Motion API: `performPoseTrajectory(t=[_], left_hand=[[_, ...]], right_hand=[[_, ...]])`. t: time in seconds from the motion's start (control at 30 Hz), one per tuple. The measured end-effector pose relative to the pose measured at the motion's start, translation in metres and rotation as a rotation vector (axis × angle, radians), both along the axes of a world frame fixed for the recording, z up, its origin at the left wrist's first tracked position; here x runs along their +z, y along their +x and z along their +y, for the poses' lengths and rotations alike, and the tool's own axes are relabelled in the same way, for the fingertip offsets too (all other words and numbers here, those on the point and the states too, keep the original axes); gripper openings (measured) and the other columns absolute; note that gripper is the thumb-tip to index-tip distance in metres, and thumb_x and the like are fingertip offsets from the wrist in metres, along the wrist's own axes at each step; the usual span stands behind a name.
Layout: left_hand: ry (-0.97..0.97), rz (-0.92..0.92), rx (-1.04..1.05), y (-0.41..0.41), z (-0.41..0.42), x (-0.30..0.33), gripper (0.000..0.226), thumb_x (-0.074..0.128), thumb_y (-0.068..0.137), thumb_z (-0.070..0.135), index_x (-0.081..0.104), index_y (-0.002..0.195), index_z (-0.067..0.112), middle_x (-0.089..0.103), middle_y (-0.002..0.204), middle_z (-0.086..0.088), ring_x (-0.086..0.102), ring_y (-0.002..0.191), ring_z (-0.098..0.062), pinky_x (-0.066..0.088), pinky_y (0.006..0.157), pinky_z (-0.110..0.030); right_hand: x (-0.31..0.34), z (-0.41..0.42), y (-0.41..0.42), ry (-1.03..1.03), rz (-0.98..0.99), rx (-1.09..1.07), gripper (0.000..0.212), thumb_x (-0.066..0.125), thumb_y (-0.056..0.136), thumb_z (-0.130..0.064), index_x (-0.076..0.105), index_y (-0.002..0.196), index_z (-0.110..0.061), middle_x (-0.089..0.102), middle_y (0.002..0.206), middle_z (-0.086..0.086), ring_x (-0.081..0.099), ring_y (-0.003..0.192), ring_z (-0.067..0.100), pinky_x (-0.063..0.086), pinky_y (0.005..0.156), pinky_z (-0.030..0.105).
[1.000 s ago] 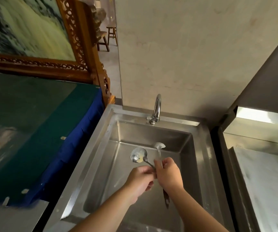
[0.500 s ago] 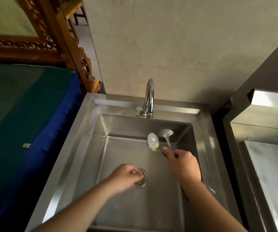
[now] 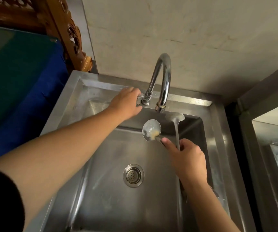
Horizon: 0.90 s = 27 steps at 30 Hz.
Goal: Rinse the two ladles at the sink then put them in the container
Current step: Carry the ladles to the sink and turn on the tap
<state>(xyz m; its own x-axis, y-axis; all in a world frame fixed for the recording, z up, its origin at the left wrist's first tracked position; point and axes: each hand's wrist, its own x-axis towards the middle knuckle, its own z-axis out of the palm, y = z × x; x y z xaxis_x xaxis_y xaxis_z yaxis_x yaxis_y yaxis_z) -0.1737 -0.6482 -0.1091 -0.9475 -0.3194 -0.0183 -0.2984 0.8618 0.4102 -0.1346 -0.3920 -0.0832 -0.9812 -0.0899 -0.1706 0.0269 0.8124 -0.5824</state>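
Left hand (image 3: 126, 102) has moved from drain (image 3: 133, 175) to tap handle (image 3: 140, 97), gripping it; right hand (image 3: 187, 158) clasps both ladles (image 3: 151, 129) under spout (image 3: 160, 108). No water yet; rinsing imminent.

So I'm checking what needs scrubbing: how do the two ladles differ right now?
The left ladle shows its bowl's inside, with yellowish residue near the handle; the right ladle shows no residue. The left ladle's bowl sits nearer the person, the right ladle's further back, by the spout. Both are metal, held together in the right hand over the sink.
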Motion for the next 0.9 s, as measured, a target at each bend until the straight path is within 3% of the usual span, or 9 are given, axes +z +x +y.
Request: performPoseTrajectory(t=[0.13, 0.23, 0.37, 0.57, 0.7, 0.8, 0.9], left_hand=[[-0.096, -0.05, -0.072, -0.02, -0.005, -0.006, 0.043, 0.07, 0.086, 0.034, 0.061, 0.124, 0.016, 0.06, 0.126, -0.005, 0.051, 0.121, -0.027, 0.049, 0.095, -0.043], [-0.093, -0.029, -0.081, -0.024, -0.007, -0.01, 0.02, 0.069, 0.086, 0.027, 0.067, 0.101, 0.015, 0.064, 0.109, -0.005, 0.058, 0.103, -0.026, 0.051, 0.082, -0.039], [-0.091, -0.033, -0.101, -0.026, -0.008, -0.011, 0.007, 0.066, 0.083, 0.019, 0.063, 0.086, 0.014, 0.061, 0.098, -0.004, 0.058, 0.088, -0.025, 0.039, 0.067, -0.03], [-0.058, -0.042, -0.119, -0.029, -0.008, -0.005, 0.009, 0.063, 0.084, 0.02, 0.065, 0.079, 0.013, 0.06, 0.092, -0.006, 0.057, 0.082, -0.027, 0.038, 0.065, -0.03], [-0.052, -0.055, -0.122, -0.03, -0.007, -0.001, 0.012, 0.063, 0.085, 0.018, 0.07, 0.085, 0.008, 0.06, 0.093, -0.008, 0.053, 0.079, -0.025, 0.04, 0.067, -0.03], [-0.062, -0.078, -0.136, -0.031, -0.007, 0.003, 0.013, 0.062, 0.085, 0.016, 0.07, 0.084, 0.006, 0.061, 0.09, -0.01, 0.058, 0.08, -0.029, 0.041, 0.065, -0.032], [-0.057, -0.107, -0.144, -0.032, -0.007, 0.008, 0.018, 0.06, 0.085, 0.015, 0.071, 0.083, 0.001, 0.067, 0.089, -0.017, 0.062, 0.081, -0.034, 0.05, 0.068, -0.04]], right_hand=[[0.0, -0.008, -0.006, -0.048, 0.025, 0.017, 0.063, 0.071, 0.078, -0.066, 0.049, 0.06, -0.01, 0.048, 0.047, -0.002, 0.041, 0.045, 0.016, 0.033, 0.044, 0.03], [0.0, -0.01, -0.011, -0.089, 0.012, 0.019, 0.056, 0.071, 0.08, -0.062, 0.055, 0.063, -0.011, 0.054, 0.048, 0.002, 0.044, 0.045, 0.015, 0.039, 0.045, 0.032], [0.001, -0.009, -0.014, -0.103, 0.009, 0.032, 0.048, 0.072, 0.081, -0.057, 0.058, 0.063, -0.015, 0.054, 0.047, -0.001, 0.044, 0.044, 0.012, 0.043, 0.045, 0.034], [0.0, -0.01, -0.012, -0.092, -0.01, 0.019, 0.043, 0.073, 0.08, -0.056, 0.057, 0.06, -0.022, 0.06, 0.05, -0.02, 0.048, 0.039, 0.008, 0.037, 0.042, 0.024], [0.0, -0.012, -0.011, -0.072, -0.01, 0.026, 0.042, 0.074, 0.08, -0.056, 0.056, 0.059, -0.024, 0.06, 0.057, -0.031, 0.051, 0.039, 0.008, 0.036, 0.042, 0.023], [0.001, -0.013, -0.011, -0.066, -0.003, 0.029, 0.042, 0.074, 0.08, -0.055, 0.056, 0.058, -0.024, 0.061, 0.056, -0.028, 0.049, 0.04, 0.008, 0.037, 0.042, 0.023], [0.001, -0.014, -0.011, -0.066, 0.013, 0.031, 0.043, 0.076, 0.08, -0.054, 0.057, 0.059, -0.022, 0.061, 0.048, -0.01, 0.049, 0.039, 0.009, 0.039, 0.041, 0.024]])
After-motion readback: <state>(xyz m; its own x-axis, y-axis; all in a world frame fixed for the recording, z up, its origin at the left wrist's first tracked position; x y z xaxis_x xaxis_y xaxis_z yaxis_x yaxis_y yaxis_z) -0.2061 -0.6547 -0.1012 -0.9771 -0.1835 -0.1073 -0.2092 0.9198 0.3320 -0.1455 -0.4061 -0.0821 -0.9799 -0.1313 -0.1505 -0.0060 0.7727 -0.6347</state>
